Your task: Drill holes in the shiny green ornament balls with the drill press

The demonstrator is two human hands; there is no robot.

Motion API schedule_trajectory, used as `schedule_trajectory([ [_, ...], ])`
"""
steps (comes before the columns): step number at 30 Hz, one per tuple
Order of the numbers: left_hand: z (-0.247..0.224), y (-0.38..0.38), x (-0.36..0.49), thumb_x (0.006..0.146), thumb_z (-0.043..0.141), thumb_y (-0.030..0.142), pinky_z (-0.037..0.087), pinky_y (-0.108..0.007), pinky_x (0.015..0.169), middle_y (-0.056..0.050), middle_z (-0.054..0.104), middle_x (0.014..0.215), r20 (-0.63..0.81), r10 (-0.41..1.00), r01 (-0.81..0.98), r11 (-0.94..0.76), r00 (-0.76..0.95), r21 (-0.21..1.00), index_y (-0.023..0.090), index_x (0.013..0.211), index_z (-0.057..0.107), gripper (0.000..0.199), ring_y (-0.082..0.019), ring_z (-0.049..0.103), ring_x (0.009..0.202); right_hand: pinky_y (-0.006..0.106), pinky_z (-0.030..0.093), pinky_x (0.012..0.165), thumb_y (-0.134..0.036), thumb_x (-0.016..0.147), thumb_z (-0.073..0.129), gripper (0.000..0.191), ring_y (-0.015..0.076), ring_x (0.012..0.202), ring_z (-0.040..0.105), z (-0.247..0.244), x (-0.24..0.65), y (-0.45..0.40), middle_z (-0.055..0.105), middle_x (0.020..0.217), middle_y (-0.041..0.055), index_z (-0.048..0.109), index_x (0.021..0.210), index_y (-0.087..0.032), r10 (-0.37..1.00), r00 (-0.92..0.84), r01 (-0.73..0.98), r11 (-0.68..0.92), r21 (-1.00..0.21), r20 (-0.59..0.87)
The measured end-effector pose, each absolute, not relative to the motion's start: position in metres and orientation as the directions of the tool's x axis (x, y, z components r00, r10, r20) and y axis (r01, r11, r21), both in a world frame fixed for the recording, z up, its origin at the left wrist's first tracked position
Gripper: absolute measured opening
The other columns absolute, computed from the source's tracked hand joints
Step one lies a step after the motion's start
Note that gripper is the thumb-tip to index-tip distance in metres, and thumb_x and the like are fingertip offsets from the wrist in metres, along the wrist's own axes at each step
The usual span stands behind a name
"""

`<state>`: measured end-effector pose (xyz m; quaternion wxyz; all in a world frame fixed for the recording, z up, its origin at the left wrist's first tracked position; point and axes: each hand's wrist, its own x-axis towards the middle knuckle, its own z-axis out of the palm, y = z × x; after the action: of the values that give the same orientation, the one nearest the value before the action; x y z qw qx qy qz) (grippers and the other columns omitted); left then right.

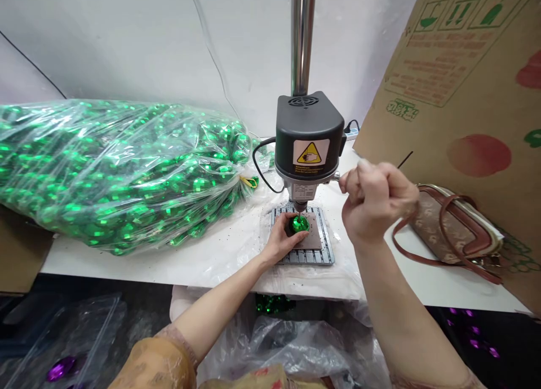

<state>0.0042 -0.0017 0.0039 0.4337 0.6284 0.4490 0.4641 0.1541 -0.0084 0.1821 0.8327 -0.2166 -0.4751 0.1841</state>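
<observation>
Right under the drill sits a shiny green ball, on a brown board close to the middle of the tabletop's front edge. The left hand holds it, thumb on the near side and fingers on the far left side, clamped on the ball. The drill bit points straight down at the ball's top; whether the tip touches it I cannot tell. Beneath the board lies a slotted metal base, sprinkled, like the tabletop around it, with small dark specks.

Above stands the black drill, a yellow warning sticker on its front, with a shiny pole rising behind. The right hand, slightly blurred, is raised at the drill's right side, fingers curled together around its metal handle, most of which the hand hides.

A large clear bag full of green balls covers the tabletop's left part, its tied end with a yellow tie toward the drill. Near the front right corner lies a brown handbag, its strap looping toward the front edge, and a printed carton leans behind it. Below the front edge are crumpled clear plastic and, farther right, purple shiny pieces.
</observation>
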Motion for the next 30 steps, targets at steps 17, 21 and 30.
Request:
schedule_trajectory([
  [17, 0.025, -0.097, -0.039, 0.089, 0.071, 0.042, 0.056, -0.034, 0.087, -0.012, 0.065, 0.119, 0.577, 0.666, 0.343, -0.742, 0.473, 0.575, 0.024, 0.123, 0.062, 0.04, -0.023, 0.067, 0.105, 0.026, 0.027, 0.04, -0.025, 0.082, 0.064, 0.042, 0.0042, 0.039, 0.031, 0.224, 0.157, 0.005, 0.034, 0.043, -0.0083, 0.037, 0.051, -0.021, 0.673, 0.435, -0.104, 0.698, -0.708, 0.599],
  [21, 0.005, -0.146, -0.065, 0.089, 0.069, 0.044, 0.054, -0.04, 0.097, -0.012, 0.068, 0.122, 0.427, 0.387, 0.334, -0.922, 0.817, 0.194, 0.028, 0.127, 0.061, 0.042, -0.026, 0.066, 0.108, 0.025, 0.029, 0.039, -0.024, 0.083, 0.063, 0.041, 0.0038, 0.039, 0.031, 0.222, 0.156, 0.006, 0.035, 0.043, -0.0084, 0.038, 0.051, -0.02, 0.651, 0.457, -0.086, 0.711, -0.698, 0.606],
  [30, 0.007, -0.073, -0.118, 0.09, 0.05, 0.015, 0.058, -0.043, 0.091, -0.01, 0.074, 0.104, 0.522, 0.828, 0.625, -0.521, 0.205, 0.581, 0.025, 0.119, 0.064, 0.034, -0.024, 0.071, 0.099, 0.025, 0.028, 0.037, -0.024, 0.081, 0.065, 0.041, 0.0043, 0.036, 0.031, 0.221, 0.155, 0.006, 0.035, 0.041, -0.0079, 0.039, 0.05, -0.02, 0.636, 0.482, -0.073, 0.715, -0.695, 0.603],
])
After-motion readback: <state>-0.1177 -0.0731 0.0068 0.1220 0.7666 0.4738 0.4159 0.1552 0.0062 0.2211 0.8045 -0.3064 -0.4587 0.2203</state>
